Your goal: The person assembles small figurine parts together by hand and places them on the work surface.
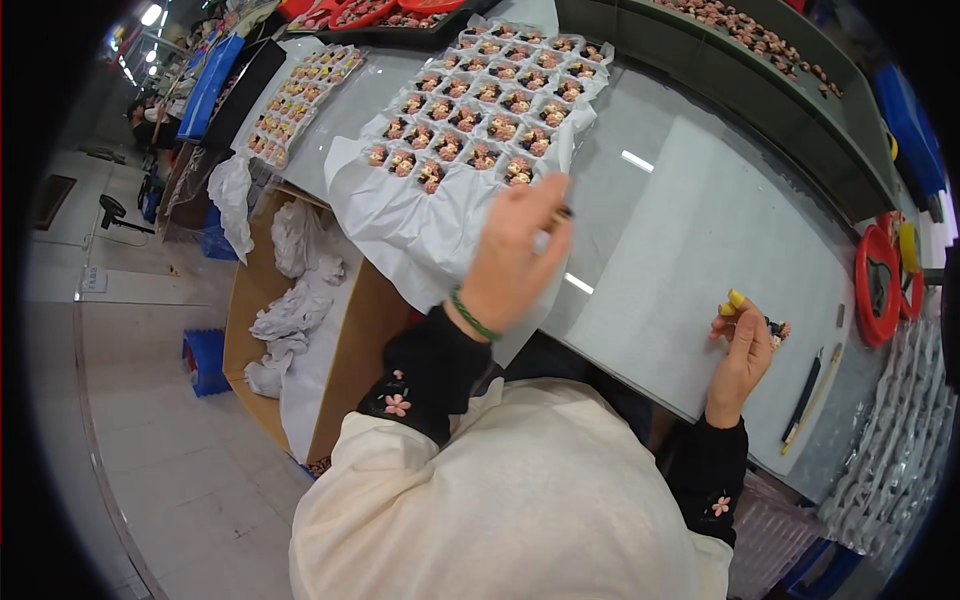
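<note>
My left hand [515,250], with a green cord bracelet at the wrist, is over the near edge of a white tray [575,130] of small pink, black and cream figurines [465,119]. Its fingers are bent together around a small dark bit, too hidden to name. At the right, my right hand [740,365] is raised above a white foam sheet [670,240]. Yellow covers sit on its fingertips. Its fingers are closed, and a small dark and pink figurine [778,331] shows at their far side.
A black pen-like tool [802,400] and a thin brush-like stick [812,400] lie right of the foam. Red dishes [877,285] and stacked clear trays [890,440] stand farther right. A grey bin [770,90] holds loose pieces. At left is a cardboard box [345,350] with crumpled paper.
</note>
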The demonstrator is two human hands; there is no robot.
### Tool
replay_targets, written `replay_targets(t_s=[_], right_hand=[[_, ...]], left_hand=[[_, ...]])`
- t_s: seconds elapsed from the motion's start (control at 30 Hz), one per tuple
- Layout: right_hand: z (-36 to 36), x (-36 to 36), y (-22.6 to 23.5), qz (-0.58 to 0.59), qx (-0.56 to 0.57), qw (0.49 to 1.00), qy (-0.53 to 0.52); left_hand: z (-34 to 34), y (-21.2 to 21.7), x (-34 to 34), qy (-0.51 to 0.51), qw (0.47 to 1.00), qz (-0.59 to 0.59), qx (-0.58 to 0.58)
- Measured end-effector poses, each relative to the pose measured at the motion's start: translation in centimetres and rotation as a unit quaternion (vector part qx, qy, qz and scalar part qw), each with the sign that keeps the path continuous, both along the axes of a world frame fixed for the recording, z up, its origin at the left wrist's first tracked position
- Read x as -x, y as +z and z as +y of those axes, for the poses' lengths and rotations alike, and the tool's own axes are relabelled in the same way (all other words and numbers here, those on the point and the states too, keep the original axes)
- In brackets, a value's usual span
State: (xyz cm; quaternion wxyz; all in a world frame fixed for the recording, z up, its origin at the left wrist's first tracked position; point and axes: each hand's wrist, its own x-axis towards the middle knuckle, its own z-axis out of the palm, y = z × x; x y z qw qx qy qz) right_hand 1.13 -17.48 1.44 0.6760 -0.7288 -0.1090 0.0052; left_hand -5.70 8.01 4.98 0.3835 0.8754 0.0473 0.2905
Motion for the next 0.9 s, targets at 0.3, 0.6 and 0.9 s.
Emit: replay_targets(t_s=[0.3, 0.6, 0.9], right_hand=[[0.3, 0.0, 0.3, 0.008, -0.007, 1.000, 0.008], [0.3, 0.2, 0.4, -0.062, 0.037, 0.996, 0.045], [-4.3, -1.4, 2.5, -0.330, 0.362, 0.870, -0.051]], left_hand=[[8.7, -4.2, 1.1, 0.167, 0.945, 0.063, -0.275], [6.2, -4.6, 1.7, 0.199, 0.879, 0.184, -0.392], [2.3, -1.3, 0.1, 0.167, 0.915, 0.097, -0.355]])
